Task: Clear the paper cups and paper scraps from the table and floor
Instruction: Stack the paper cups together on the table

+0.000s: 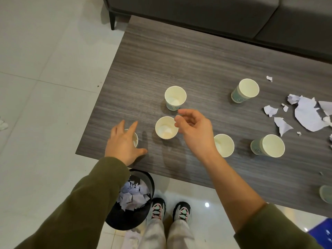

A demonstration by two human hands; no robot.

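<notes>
Several white paper cups stand on the dark wood table point(179, 56). My left hand point(124, 141) spreads over a cup point(136, 139) near the table's left corner, fingers apart around it, mostly hiding it. My right hand point(195, 130) hovers with curled fingers at the rim of a middle cup point(166, 127). Another cup point(175, 97) stands just behind it. More cups sit at the right point(224, 145), point(269, 145) and far right back point(246, 90). Torn paper scraps point(305, 114) lie at the table's right edge.
A black bin point(150, 178) holding torn paper stands on the floor below the table's near edge, beside my shoes point(181, 211). A grey sofa point(215, 13) lines the far side. A paper scrap point(2, 124) lies on the tiled floor at left. Another cup point(326, 194) peeks in at right.
</notes>
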